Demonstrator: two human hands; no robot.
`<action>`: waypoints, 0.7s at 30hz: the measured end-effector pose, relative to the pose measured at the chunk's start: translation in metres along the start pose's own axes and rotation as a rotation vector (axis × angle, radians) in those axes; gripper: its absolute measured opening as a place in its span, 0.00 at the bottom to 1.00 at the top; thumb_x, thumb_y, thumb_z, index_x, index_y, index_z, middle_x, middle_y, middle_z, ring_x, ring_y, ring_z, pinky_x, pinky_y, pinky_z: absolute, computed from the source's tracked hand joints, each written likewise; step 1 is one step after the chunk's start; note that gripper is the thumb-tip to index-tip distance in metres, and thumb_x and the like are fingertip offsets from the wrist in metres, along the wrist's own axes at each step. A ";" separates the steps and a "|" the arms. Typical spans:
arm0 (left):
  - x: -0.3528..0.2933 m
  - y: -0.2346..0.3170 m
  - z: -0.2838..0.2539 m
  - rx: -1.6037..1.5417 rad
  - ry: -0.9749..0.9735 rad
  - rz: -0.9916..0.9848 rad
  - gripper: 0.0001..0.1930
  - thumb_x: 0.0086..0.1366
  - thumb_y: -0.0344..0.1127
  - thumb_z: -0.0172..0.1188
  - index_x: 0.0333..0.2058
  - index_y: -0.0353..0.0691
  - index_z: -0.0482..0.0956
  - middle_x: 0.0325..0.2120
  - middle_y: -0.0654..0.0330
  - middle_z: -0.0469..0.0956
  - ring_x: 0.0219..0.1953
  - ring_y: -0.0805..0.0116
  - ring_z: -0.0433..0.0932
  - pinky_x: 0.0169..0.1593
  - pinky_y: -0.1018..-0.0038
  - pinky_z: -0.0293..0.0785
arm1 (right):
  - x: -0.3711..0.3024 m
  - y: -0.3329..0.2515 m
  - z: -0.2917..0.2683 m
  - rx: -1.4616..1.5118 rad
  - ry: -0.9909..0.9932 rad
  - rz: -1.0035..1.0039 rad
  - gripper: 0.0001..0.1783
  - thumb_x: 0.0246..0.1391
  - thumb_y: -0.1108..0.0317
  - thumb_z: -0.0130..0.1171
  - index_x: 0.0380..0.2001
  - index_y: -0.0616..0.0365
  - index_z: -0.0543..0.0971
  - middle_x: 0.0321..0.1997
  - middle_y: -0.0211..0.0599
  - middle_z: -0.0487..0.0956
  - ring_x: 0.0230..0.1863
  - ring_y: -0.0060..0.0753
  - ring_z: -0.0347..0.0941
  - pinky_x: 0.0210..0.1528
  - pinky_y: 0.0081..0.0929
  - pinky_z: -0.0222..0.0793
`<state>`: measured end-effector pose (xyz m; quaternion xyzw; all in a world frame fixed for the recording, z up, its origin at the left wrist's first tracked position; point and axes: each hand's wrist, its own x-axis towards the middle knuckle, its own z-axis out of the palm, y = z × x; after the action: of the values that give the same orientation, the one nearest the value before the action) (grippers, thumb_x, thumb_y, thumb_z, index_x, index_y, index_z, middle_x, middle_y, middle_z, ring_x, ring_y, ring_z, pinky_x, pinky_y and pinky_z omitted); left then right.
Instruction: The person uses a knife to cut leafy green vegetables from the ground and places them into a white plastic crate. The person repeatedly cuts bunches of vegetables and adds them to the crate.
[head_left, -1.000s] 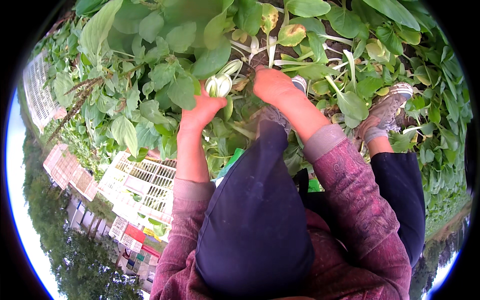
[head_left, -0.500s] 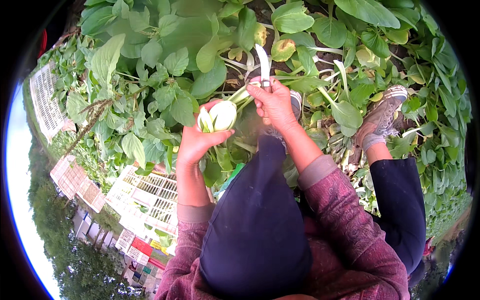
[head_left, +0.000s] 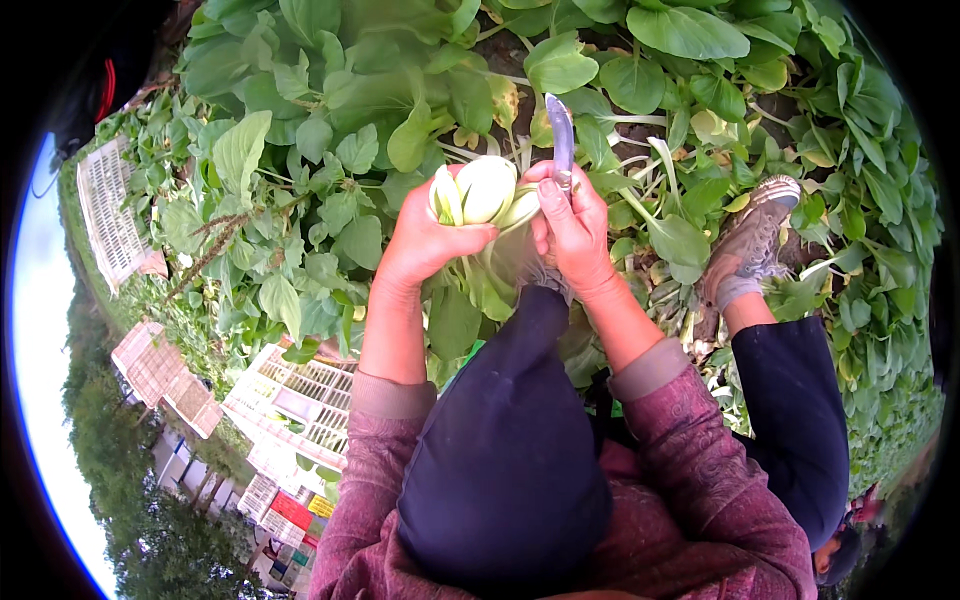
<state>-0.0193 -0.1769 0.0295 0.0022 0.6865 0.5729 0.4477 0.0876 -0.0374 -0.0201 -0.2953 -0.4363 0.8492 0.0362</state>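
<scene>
In my left hand [head_left: 418,240] is a head of bok choy [head_left: 487,190], its pale cut base turned up toward me and its leaves hanging below. The fingers and thumb of that hand wrap round its stalks. My right hand [head_left: 580,225] is closed on a knife [head_left: 561,135] whose blade points away from me. The thumb of my right hand presses near an outer stalk [head_left: 520,208] that bends out from the head. Whether this stalk is still joined to the base, I cannot tell. The knife's handle is mostly hidden in my palm.
Leafy bok choy plants [head_left: 690,75] grow densely ahead and to the right. White plastic crates [head_left: 290,395] stand at the left, with another crate [head_left: 108,210] farther off. My bent knee [head_left: 510,430] rises between my arms; my right shoe [head_left: 745,240] rests among the plants.
My left hand has moved right and slightly up with the bok choy, closer to my right hand. The right hand has shifted a little right, and the knife blade has tilted.
</scene>
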 end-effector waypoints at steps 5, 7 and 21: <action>0.010 0.031 -0.021 0.081 0.022 0.032 0.28 0.41 0.23 0.65 0.46 0.32 0.73 0.38 0.63 0.77 0.40 0.75 0.74 0.47 0.77 0.70 | 0.019 0.038 -0.005 -0.661 -0.094 -0.088 0.15 0.58 0.63 0.50 0.45 0.60 0.69 0.33 0.46 0.76 0.39 0.53 0.73 0.42 0.38 0.68; 0.022 0.035 -0.026 0.155 0.020 0.049 0.28 0.41 0.23 0.64 0.46 0.31 0.73 0.38 0.62 0.77 0.41 0.75 0.74 0.48 0.78 0.69 | 0.032 0.052 -0.004 -0.765 -0.137 -0.209 0.15 0.58 0.62 0.50 0.45 0.59 0.68 0.36 0.46 0.76 0.39 0.53 0.73 0.43 0.39 0.68; 0.065 -0.012 -0.101 0.578 0.445 0.033 0.35 0.39 0.30 0.63 0.52 0.29 0.69 0.41 0.52 0.77 0.43 0.64 0.76 0.50 0.75 0.68 | 0.081 0.055 0.019 -0.419 0.061 0.164 0.16 0.61 0.61 0.48 0.46 0.60 0.68 0.33 0.35 0.75 0.27 0.23 0.76 0.19 0.20 0.69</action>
<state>-0.1142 -0.2269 -0.0258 0.0149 0.9005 0.3489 0.2591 0.0212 -0.0589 -0.0918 -0.3563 -0.5763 0.7309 -0.0817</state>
